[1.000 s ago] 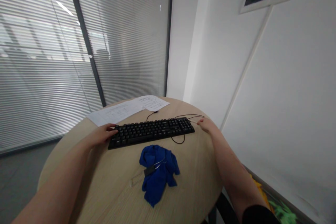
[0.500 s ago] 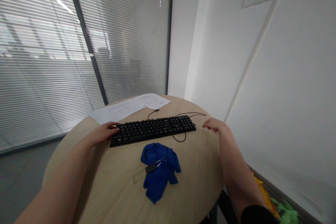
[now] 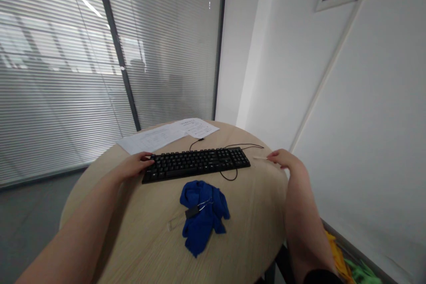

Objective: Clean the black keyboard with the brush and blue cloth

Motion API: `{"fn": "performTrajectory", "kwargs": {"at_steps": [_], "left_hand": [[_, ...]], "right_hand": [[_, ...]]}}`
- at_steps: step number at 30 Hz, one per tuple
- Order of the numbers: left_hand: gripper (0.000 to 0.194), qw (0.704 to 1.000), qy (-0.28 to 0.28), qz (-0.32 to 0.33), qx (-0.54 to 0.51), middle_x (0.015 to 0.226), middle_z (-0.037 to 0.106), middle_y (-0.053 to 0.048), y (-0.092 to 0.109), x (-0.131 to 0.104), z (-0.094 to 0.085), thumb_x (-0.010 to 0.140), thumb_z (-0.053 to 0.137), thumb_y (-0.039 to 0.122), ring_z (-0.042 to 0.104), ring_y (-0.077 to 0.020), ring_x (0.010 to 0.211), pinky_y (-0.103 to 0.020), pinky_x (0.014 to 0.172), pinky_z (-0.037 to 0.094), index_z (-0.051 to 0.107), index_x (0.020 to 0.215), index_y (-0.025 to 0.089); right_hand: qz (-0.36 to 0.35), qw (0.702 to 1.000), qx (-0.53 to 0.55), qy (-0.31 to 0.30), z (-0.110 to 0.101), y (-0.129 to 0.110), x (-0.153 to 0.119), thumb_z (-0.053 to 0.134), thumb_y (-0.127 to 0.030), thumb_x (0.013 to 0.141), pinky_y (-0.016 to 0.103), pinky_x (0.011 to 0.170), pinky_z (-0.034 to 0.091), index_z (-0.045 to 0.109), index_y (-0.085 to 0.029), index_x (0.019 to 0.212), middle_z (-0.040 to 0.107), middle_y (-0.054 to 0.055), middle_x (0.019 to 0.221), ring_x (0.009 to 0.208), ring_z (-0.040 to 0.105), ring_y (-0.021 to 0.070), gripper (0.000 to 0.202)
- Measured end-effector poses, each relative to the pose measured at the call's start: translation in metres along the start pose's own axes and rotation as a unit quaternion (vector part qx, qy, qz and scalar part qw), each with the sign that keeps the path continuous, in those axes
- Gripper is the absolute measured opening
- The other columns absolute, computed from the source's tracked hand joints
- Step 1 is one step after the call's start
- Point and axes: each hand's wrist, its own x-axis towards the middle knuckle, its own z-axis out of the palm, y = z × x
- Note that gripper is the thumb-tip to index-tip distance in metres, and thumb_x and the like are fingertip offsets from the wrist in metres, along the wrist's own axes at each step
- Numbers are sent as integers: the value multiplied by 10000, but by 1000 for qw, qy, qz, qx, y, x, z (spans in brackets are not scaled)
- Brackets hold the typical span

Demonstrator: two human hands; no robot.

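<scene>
Two printed sheets (image 3: pixel 169 133), their text illegible, lie behind the keyboard (image 3: pixel 196 163), whose left end the left hand (image 3: pixel 135 165) pinches, while the right hand (image 3: pixel 282 158), fingertips closed on a thin white stick (image 3: pixel 260 157), borders bare tabletop (image 3: pixel 262 195)

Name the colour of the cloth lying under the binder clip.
The cloth is deep blue, shown best in the head view.
</scene>
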Motion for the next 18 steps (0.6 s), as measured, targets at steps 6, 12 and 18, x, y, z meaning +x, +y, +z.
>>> {"fn": "performTrajectory", "kwargs": {"at_steps": [6, 12, 18], "left_hand": [[699, 1000, -6, -6, -21, 904, 733, -77, -7, 3, 0, 594, 653, 557, 622, -206, 605, -271, 453, 459, 638, 1169, 160], [686, 999, -16, -8, -39, 1024, 725, -107, -8, 5, 1, 604, 650, 538, 624, -192, 597, -261, 431, 457, 630, 1178, 161], [663, 1000, -18, 0, -22, 985, 728, -104, -4, 2, 0, 628, 622, 516, 608, -182, 577, -260, 436, 457, 624, 1173, 139]], "right_hand": [[-183, 981, -4, 61, 33, -53, 10, 517, -140, 827, 263, 849, 453, 728, -209, 1172, 744, 52, 1057, 928, 639, 188, 411], [-175, 976, 2, 130, 53, -71, 10, 531, -258, 886, 297, 971, 419, 720, -233, 1188, 713, 58, 1179, 1087, 619, 215, 356], [-70, 955, -77, 278, 63, -75, 9, 516, -423, 929, 449, 1044, 352, 703, -306, 1216, 711, 87, 1145, 1151, 579, 287, 362]]}}
